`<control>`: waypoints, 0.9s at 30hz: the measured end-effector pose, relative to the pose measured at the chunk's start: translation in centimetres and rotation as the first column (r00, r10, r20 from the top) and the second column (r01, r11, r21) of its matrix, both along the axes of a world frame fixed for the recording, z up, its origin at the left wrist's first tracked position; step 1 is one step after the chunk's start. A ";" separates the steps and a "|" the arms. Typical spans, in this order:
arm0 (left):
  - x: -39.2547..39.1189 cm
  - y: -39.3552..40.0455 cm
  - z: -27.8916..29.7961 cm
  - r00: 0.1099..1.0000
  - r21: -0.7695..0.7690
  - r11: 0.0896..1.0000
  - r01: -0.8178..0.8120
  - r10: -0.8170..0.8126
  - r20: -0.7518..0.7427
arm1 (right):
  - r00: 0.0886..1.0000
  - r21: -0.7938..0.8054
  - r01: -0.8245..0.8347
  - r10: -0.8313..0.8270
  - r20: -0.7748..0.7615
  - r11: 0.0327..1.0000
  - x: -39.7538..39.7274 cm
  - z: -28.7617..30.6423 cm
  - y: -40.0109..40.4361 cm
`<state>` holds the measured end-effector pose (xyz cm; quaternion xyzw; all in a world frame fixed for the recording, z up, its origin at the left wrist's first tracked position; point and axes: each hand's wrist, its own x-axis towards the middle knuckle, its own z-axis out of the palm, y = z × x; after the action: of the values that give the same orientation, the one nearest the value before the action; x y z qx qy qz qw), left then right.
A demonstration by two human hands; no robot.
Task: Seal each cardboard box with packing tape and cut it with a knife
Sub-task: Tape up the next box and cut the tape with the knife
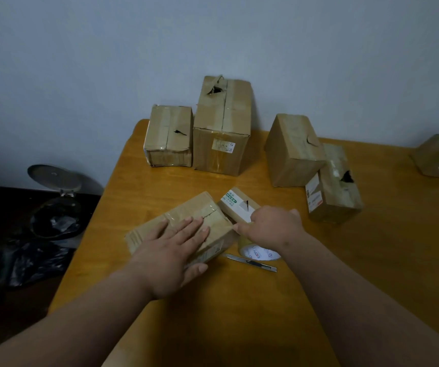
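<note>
While my left hand [172, 238] lies flat on the box [180, 229] at the near middle of the table [239, 313], fingers straight and slightly spread and thumb down over its near edge, I judge the step to be taping this box's top seam.

Item, right hand [271, 226]: at the box's right end, fingers curled and pinched at something there, most likely the tape end; I cannot tell for certain what they hold.

Item, tape roll [259, 251]: just right of the box, under my right wrist.

Item, knife [250, 262]: on the table beside the box's near right corner, touching neither hand.

Item, small labelled box [236, 203]: against the box's far right side.

Item, five more boxes: well beyond the box, several with torn holes.

Next move, as I judge it: press the strip down along the seam, then take the knife and cut at the roll.
</note>
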<state>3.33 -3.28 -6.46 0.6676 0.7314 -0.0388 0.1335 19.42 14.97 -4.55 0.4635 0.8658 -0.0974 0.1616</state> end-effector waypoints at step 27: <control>2.2 -1.0 -3.1 0.439 0.128 0.497 -0.858 0.580 0.686 | 0.659 -0.946 -0.002 -0.711 -0.245 0.324 1.1 -2.6 -8.0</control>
<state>5.55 -4.26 -9.52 0.2637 0.8604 0.3964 0.1816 20.52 6.95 -7.11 0.4322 0.5331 -0.7256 0.0505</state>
